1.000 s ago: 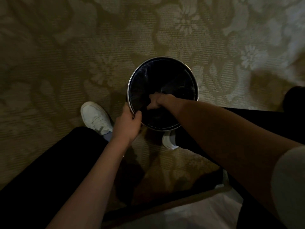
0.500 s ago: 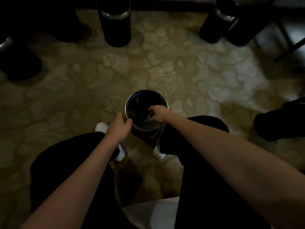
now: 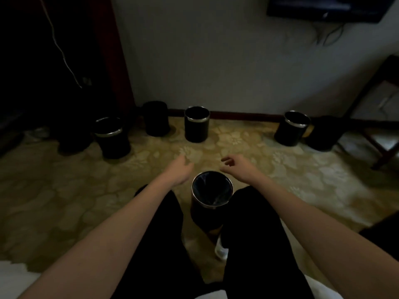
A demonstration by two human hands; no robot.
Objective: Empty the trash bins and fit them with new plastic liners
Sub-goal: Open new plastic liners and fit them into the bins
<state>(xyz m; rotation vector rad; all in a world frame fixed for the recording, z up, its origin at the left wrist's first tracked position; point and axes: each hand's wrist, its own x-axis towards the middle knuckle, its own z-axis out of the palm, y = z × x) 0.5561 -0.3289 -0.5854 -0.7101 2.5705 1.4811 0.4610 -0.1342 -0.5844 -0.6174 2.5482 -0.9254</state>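
Observation:
A black round trash bin [image 3: 210, 209] with a chrome rim stands on the carpet between my knees, a dark plastic liner [image 3: 212, 190] inside it. My left hand [image 3: 182, 166] hovers just beyond the bin's left side, fingers relaxed, holding nothing. My right hand [image 3: 234, 164] hovers beyond the bin's right side, fingers loosely curled and empty. Neither hand touches the bin.
Several more black bins stand along the far wall: one [image 3: 112, 138] at the left, one [image 3: 197, 124] in the middle, one [image 3: 292, 128] at the right. A wooden chair leg [image 3: 386, 156] is at the far right. Patterned carpet [image 3: 259, 152] lies between.
Both hands have let go of the bin and liner and lifted forward past its rim. The view has risen from the bin to the room and the row of bins.

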